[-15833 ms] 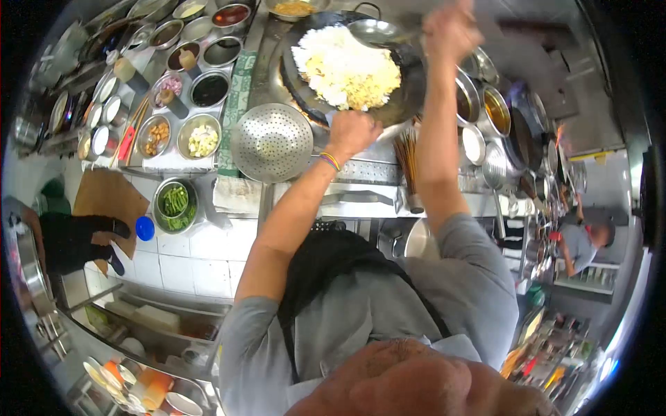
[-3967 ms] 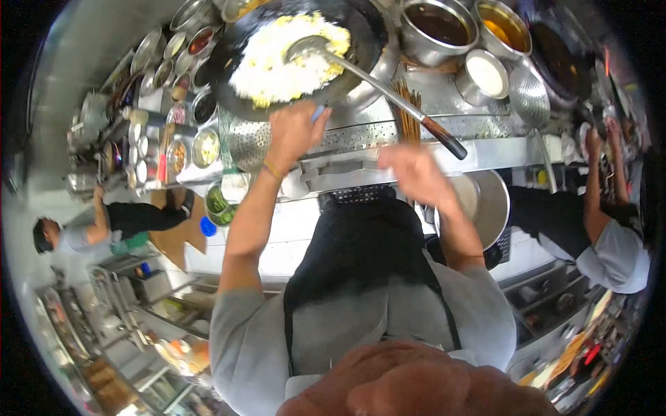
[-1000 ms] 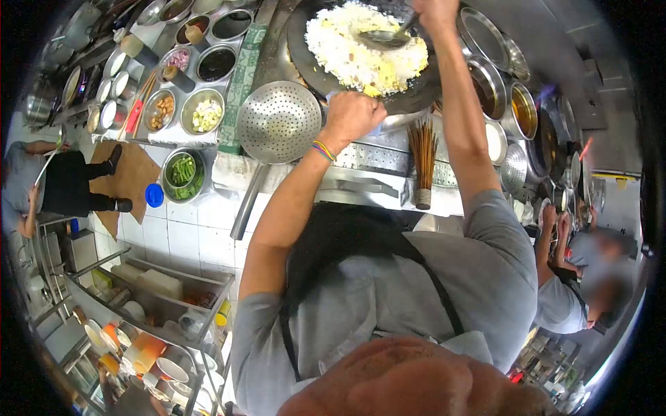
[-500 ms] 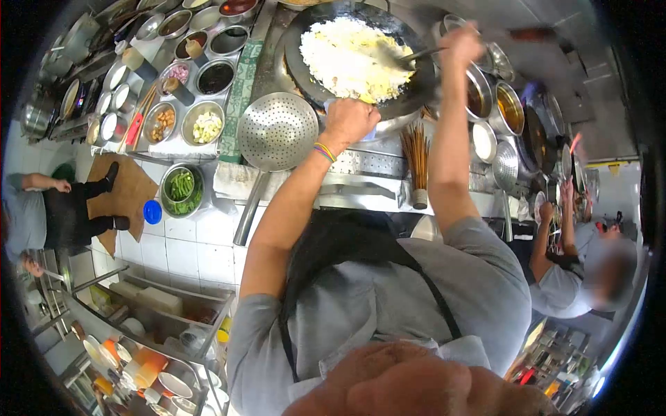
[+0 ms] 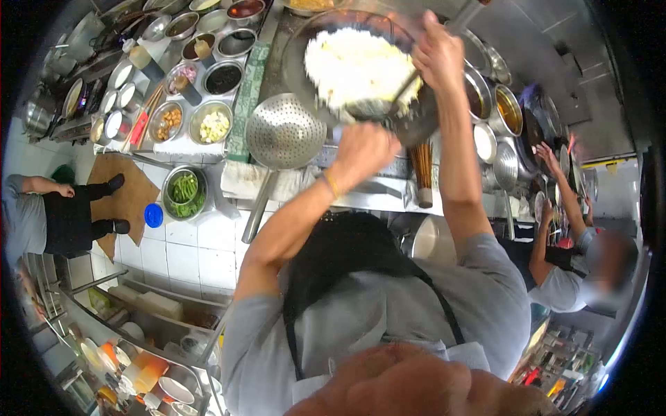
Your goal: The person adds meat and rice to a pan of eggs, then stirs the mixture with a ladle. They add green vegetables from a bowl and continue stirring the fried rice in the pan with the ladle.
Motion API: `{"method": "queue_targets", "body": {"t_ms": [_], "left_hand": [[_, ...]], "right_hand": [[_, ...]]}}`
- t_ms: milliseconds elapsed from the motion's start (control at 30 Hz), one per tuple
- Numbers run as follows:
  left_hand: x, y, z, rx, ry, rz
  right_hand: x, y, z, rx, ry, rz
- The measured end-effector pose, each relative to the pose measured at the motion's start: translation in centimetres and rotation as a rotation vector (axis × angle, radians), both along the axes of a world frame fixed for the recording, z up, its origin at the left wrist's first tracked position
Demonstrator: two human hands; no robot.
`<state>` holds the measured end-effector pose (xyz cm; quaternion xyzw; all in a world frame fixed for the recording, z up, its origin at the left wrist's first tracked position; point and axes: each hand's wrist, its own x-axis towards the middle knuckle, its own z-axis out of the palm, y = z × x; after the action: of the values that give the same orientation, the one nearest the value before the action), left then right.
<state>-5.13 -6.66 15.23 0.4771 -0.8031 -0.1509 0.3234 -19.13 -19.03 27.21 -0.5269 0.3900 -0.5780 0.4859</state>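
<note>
White rice with yellow bits (image 5: 357, 66) fills the middle of a dark wok (image 5: 295, 69), blurred by motion. My left hand (image 5: 365, 151) is closed at the wok's near edge, with a bit of cloth beside the fingers. Above the wok's right side, my right hand (image 5: 438, 52) is closed round the handle of a ladle (image 5: 399, 93). The ladle's head is in the rice near the wok's near side. A perforated strainer (image 5: 286, 132) lies just left of my left hand, its handle pointing toward me.
Left of the strainer stand bowls of diced food (image 5: 211, 123), sauces (image 5: 222, 78) and squeeze bottles. A bamboo brush (image 5: 422, 173) is below the wok. Pots (image 5: 508, 114) line the right side. Co-workers stand at far left (image 5: 24, 215) and far right (image 5: 562, 284).
The wok has tilted and shifted toward me. My left hand has moved right and nearer to me. My right hand has moved left, bringing the ladle to the wok's near side.
</note>
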Motion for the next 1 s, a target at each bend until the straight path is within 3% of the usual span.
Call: {"method": "queue_targets", "body": {"t_ms": [67, 167, 267, 333, 400, 467, 533, 667, 833, 900, 1000], "left_hand": [[0.1, 1.3, 1.7, -0.156, 0.149, -0.065], [-0.2, -1.9, 4.1, -0.122, 0.066, -0.010], [-0.3, -3.4, -1.3, -0.166, 0.084, 0.056], [0.4, -0.7, -5.7, -0.011, -0.035, -0.008], [1.5, 2.9, -8.6, -0.103, 0.038, -0.035], [2.3, 3.8, -7.6, -0.109, 0.048, -0.032], [2.9, 2.2, -2.9, -0.046, 0.056, -0.009], [1.7, -0.9, 1.8, -0.134, 0.113, 0.042], [0.9, -2.1, 4.3, -0.162, 0.166, 0.003], [0.7, -2.4, -0.4, -0.129, 0.083, 0.013], [0.8, 0.0, -6.8, -0.047, -0.004, 0.011]], "right_hand": [[0.3, 0.7, 2.3, -0.021, -0.027, -0.015], [1.0, 2.5, 1.0, -0.010, -0.135, -0.072], [1.3, 1.1, -3.3, -0.128, -0.179, -0.219], [0.8, 1.9, -5.6, -0.255, -0.118, -0.130], [-0.2, 3.4, -5.6, -0.295, -0.133, -0.071], [-0.1, 4.4, -4.0, -0.273, -0.111, -0.091], [0.3, 5.6, -2.1, -0.178, -0.071, -0.136], [1.5, 4.9, 0.9, -0.028, -0.089, -0.170], [0.7, 1.0, -1.2, 0.021, -0.166, -0.166], [0.9, -0.7, -3.8, -0.052, -0.142, -0.239], [-0.2, -1.0, -5.9, -0.211, -0.129, -0.149]]}}
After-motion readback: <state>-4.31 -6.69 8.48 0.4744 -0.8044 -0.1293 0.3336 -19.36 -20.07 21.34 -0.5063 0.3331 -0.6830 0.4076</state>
